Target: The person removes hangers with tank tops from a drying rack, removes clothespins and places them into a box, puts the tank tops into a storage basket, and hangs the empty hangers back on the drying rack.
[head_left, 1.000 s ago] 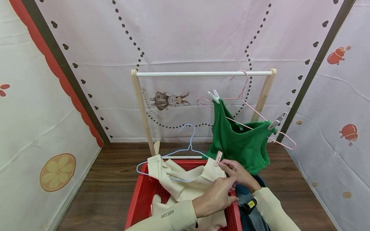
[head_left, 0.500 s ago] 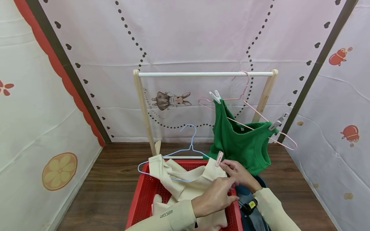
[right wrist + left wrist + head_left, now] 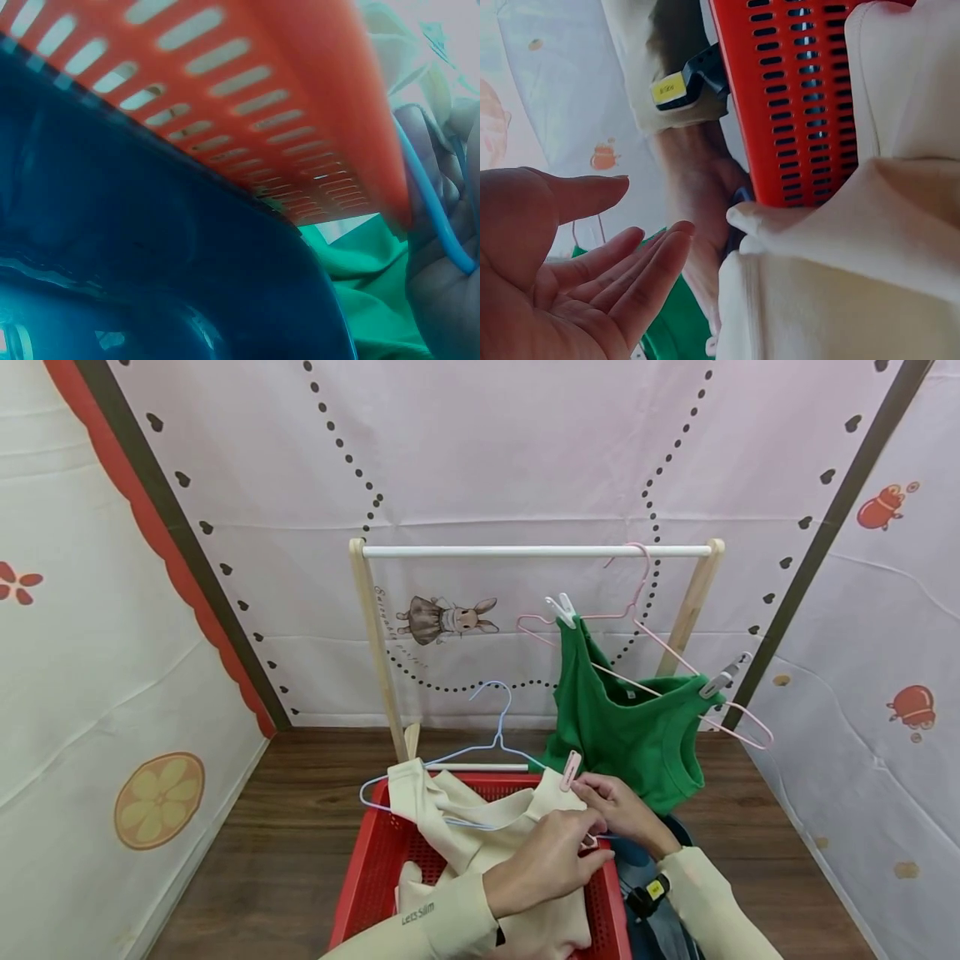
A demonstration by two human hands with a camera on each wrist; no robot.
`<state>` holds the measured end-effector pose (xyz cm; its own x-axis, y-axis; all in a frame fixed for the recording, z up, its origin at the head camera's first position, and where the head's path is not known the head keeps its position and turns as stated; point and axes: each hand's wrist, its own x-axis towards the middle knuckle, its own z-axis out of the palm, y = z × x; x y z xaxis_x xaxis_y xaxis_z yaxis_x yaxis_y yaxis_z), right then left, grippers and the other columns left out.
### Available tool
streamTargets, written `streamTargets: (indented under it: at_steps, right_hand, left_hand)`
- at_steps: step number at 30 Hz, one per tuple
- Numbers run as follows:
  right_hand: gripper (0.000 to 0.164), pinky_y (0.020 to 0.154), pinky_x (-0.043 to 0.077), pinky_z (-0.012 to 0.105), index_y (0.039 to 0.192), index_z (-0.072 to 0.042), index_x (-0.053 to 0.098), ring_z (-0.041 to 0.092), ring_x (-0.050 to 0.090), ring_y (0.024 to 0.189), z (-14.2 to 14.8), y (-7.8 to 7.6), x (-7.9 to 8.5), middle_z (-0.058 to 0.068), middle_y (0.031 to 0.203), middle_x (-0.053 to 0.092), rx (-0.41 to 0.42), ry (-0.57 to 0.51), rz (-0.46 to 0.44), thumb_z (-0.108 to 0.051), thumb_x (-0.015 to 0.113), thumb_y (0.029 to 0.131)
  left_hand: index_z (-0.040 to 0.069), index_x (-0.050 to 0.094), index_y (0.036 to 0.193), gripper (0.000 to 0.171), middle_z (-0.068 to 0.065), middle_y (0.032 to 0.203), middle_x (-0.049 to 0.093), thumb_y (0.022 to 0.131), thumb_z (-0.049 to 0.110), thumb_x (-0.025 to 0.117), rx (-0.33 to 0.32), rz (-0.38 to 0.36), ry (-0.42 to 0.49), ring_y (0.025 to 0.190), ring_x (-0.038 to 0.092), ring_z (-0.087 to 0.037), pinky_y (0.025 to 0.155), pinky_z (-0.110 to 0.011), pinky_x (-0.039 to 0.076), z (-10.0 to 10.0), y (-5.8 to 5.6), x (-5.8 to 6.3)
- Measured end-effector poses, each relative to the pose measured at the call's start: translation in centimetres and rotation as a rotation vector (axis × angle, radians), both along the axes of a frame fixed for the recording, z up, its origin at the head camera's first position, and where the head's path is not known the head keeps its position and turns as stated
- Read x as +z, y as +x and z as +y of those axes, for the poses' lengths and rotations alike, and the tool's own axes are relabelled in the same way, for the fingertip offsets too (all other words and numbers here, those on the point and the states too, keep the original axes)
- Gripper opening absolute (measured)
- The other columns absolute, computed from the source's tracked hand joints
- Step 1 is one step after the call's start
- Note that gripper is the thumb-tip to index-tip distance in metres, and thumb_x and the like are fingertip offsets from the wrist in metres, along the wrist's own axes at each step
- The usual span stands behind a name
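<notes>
A cream garment (image 3: pixel 480 852) lies draped over a light blue hanger (image 3: pixel 498 727), partly inside the red basket. A pink clothespin (image 3: pixel 571 771) clips its right upper corner to the hanger. Just below that clothespin, my right hand (image 3: pixel 622 814) grips the hanger's right end; in the right wrist view the blue hanger (image 3: pixel 435 202) crosses the palm. My left hand (image 3: pixel 546 864) is over the garment, beside the right hand. In the left wrist view the left hand (image 3: pixel 592 270) has extended fingers and nothing between them.
A red perforated basket (image 3: pixel 356 877) stands in front of a wooden rack with a white rail (image 3: pixel 480 552). A green garment (image 3: pixel 626 727) hangs from a pink hanger (image 3: pixel 647 585), held by two clothespins. A dark blue tub (image 3: pixel 187 225) stands right of the basket.
My left hand has drawn slightly left, away from my right hand, uncovering the hanger's right end. The right hand keeps its grip. The head view has shifted slightly.
</notes>
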<state>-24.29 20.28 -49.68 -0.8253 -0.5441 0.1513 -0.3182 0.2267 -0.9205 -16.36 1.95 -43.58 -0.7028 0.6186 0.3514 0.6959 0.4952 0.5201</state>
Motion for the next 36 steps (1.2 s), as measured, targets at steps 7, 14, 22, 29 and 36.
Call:
streamTargets:
  at_steps: [7, 14, 22, 29, 36]
  right_hand:
    - [0.025, 0.055, 0.047, 0.026, 0.087, -0.010, 0.060, 0.012, 0.054, 0.060, -0.2, -0.1, 0.0, 0.001, 0.068, 0.054, -0.036, 0.058, 0.031, -0.017, 0.046, 0.106]
    - [0.025, 0.050, 0.047, 0.026, 0.093, -0.010, 0.062, 0.014, 0.053, 0.054, 0.0, -0.1, -0.1, 0.014, 0.068, 0.051, -0.038, 0.069, 0.010, -0.023, 0.045, 0.107]
    - [0.025, 0.053, 0.050, 0.028, 0.094, -0.007, 0.062, 0.014, 0.055, 0.056, 0.0, 0.0, -0.1, 0.004, 0.067, 0.054, -0.025, 0.049, 0.019, -0.019, 0.045, 0.107]
    - [0.023, 0.051, 0.049, 0.028, 0.093, -0.008, 0.063, 0.021, 0.055, 0.055, 0.0, -0.2, -0.5, 0.000, 0.067, 0.054, -0.031, 0.043, 0.038, -0.017, 0.046, 0.106]
    - [0.023, 0.055, 0.052, 0.027, 0.099, -0.009, 0.066, 0.013, 0.057, 0.060, 0.2, -0.2, -0.5, 0.002, 0.073, 0.057, -0.036, 0.076, 0.058, -0.018, 0.046, 0.106]
  left_hand:
    - [0.012, 0.068, 0.094, 0.009, -0.002, 0.091, 0.072, 0.091, 0.020, 0.071, 0.062, -0.010, 0.024, 0.082, 0.066, -0.005, 0.070, -0.009, 0.046, -1.1, -0.2, 0.8]
    - [0.009, 0.070, 0.102, 0.016, -0.003, 0.095, 0.073, 0.092, 0.022, 0.072, 0.134, 0.002, -0.003, 0.084, 0.068, -0.010, 0.071, -0.015, 0.050, -2.4, -0.4, 1.7]
    - [0.007, 0.070, 0.102, 0.019, -0.005, 0.096, 0.074, 0.091, 0.022, 0.072, 0.194, 0.058, 0.004, 0.085, 0.069, -0.015, 0.071, -0.024, 0.054, -3.8, -0.7, 2.3]
    - [0.007, 0.070, 0.099, 0.018, -0.005, 0.095, 0.074, 0.090, 0.022, 0.073, 0.221, 0.063, 0.004, 0.084, 0.070, -0.018, 0.071, -0.028, 0.055, -5.2, -0.8, 2.2]
    - [0.008, 0.069, 0.096, 0.016, -0.005, 0.090, 0.072, 0.091, 0.022, 0.073, 0.267, 0.045, 0.019, 0.080, 0.067, -0.018, 0.070, -0.031, 0.054, -6.7, -1.0, 2.4]
